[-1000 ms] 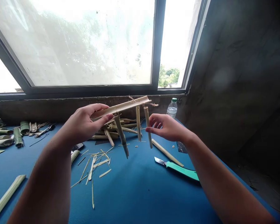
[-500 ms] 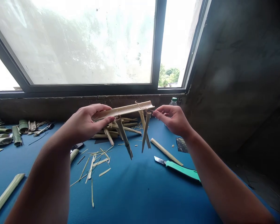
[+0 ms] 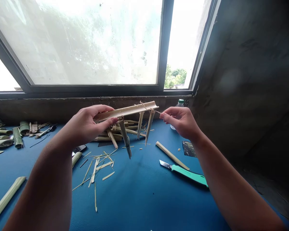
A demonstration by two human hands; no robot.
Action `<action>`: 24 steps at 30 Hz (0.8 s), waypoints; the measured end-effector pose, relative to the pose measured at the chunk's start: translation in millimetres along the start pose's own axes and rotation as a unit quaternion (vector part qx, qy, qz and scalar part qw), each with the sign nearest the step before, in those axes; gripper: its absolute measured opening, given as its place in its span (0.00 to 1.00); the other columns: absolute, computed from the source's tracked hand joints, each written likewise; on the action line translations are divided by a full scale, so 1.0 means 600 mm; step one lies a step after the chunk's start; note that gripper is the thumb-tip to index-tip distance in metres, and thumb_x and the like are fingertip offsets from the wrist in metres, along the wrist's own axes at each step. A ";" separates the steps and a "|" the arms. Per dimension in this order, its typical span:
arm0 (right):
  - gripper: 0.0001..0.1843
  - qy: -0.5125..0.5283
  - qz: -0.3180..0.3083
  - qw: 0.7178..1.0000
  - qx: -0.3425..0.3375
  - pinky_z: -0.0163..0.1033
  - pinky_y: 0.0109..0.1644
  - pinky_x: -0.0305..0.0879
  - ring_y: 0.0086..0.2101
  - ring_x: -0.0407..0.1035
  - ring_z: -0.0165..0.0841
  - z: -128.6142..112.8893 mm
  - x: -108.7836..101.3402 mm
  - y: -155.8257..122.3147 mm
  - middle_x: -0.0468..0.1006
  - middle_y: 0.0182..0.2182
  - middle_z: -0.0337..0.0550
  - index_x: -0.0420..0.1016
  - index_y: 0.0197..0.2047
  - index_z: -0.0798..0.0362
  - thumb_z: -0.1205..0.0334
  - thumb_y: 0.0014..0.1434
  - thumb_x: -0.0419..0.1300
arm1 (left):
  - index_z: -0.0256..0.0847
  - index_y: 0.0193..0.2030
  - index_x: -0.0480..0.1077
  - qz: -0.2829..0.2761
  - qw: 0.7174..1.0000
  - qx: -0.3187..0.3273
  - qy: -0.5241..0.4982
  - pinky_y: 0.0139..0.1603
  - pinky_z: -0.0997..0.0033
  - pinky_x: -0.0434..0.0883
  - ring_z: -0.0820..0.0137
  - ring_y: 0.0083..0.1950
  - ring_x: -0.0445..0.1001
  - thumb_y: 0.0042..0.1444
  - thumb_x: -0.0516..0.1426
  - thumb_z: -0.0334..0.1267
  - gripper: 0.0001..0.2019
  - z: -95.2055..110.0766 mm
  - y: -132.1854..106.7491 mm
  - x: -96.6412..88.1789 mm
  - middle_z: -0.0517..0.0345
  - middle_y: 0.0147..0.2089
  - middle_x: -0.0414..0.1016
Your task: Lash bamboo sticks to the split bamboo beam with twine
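Note:
My left hand (image 3: 86, 125) grips the near end of a split bamboo trough (image 3: 131, 110) and holds it level above the blue table (image 3: 144, 195). Three pointed bamboo sticks (image 3: 125, 138) hang from the trough like legs, tied on with twine. My right hand (image 3: 180, 121) is closed in a pinch on the thin twine (image 3: 157, 112) at the trough's far end.
A green-handled knife (image 3: 184, 173) lies on the table at the right, next to a loose bamboo strip (image 3: 172, 156). Bamboo shavings (image 3: 98, 166) and offcuts lie under the trough. Green bamboo sections (image 3: 7, 138) sit at far left. A water bottle (image 3: 179, 103) stands by the window sill.
My right hand left the hanging stick, rose to the trough's far end and took the twine. The hanging sticks swung. The left hand barely moved.

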State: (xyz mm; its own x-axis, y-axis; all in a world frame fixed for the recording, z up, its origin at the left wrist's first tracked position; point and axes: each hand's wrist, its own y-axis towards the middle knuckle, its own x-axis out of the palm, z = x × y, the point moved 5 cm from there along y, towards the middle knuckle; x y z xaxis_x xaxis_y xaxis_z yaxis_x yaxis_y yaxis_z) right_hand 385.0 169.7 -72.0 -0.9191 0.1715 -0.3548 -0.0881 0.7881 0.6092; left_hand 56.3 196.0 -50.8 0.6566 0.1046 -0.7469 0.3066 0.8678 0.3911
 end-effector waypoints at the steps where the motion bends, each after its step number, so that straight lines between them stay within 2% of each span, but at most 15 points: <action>1: 0.18 0.002 0.004 1.000 0.000 0.43 0.34 0.72 0.31 0.74 0.36 0.000 0.000 0.000 0.81 0.29 0.44 0.86 0.36 0.53 0.46 0.64 0.72 | 0.50 0.60 0.79 -0.001 1.000 -0.002 -0.001 0.40 0.61 0.77 0.59 0.43 0.82 0.60 0.67 0.64 0.29 0.000 0.000 0.000 0.54 0.47 0.85; 5: 0.20 0.017 0.042 0.999 -0.003 0.42 0.36 0.72 0.31 0.73 0.36 0.004 -0.008 0.001 0.80 0.29 0.43 0.85 0.36 0.52 0.42 0.66 0.71 | 0.48 0.60 0.80 0.003 1.000 0.002 -0.005 0.39 0.63 0.77 0.59 0.43 0.82 0.60 0.67 0.64 0.30 0.006 0.001 0.000 0.53 0.48 0.85; 10: 0.29 0.069 0.059 0.996 0.008 0.40 0.35 0.70 0.31 0.72 0.33 0.020 -0.011 0.007 0.77 0.30 0.42 0.84 0.39 0.51 0.34 0.74 0.58 | 0.50 0.60 0.82 0.013 0.999 0.021 -0.026 0.47 0.61 0.79 0.55 0.52 0.82 0.63 0.65 0.62 0.26 0.010 0.000 -0.002 0.54 0.52 0.86; 15: 0.31 0.086 0.036 0.995 0.024 0.39 0.34 0.70 0.30 0.71 0.33 0.029 -0.003 0.010 0.77 0.30 0.42 0.83 0.38 0.51 0.29 0.69 0.61 | 0.57 0.59 0.84 0.002 0.995 0.048 -0.089 0.56 0.56 0.80 0.54 0.56 0.83 0.67 0.62 0.60 0.21 0.009 -0.001 -0.002 0.57 0.55 0.87; 18: 0.27 0.087 0.019 0.996 0.014 0.39 0.36 0.71 0.31 0.72 0.33 0.024 0.002 0.008 0.78 0.31 0.42 0.84 0.40 0.51 0.33 0.69 0.64 | 0.55 0.60 0.84 0.012 0.995 0.043 -0.084 0.56 0.55 0.81 0.54 0.57 0.83 0.65 0.64 0.61 0.22 0.005 -0.002 -0.005 0.55 0.55 0.87; 21: 0.21 0.087 -0.006 0.996 -0.016 0.41 0.40 0.75 0.35 0.75 0.35 0.012 0.010 0.002 0.82 0.36 0.42 0.85 0.47 0.50 0.40 0.66 0.71 | 0.53 0.61 0.83 0.021 0.996 0.046 -0.071 0.54 0.55 0.81 0.53 0.56 0.84 0.64 0.66 0.61 0.24 0.006 -0.003 -0.006 0.53 0.55 0.87; 24: 0.23 0.089 -0.041 0.994 -0.052 0.45 0.47 0.78 0.43 0.79 0.39 -0.006 0.026 -0.005 0.85 0.44 0.44 0.84 0.57 0.48 0.46 0.64 0.74 | 0.53 0.61 0.83 0.013 0.996 0.054 -0.074 0.55 0.57 0.80 0.54 0.57 0.83 0.64 0.66 0.60 0.23 0.012 -0.002 -0.003 0.55 0.57 0.87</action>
State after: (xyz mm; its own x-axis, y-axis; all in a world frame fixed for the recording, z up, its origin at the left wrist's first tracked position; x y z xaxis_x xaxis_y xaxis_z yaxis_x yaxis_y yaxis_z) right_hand 369.5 167.8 -76.7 -0.9598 -0.0043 -0.2807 -0.1956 0.7275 0.6576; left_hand 59.7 191.6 -46.2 0.7570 0.0470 -0.6518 0.3552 0.8075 0.4709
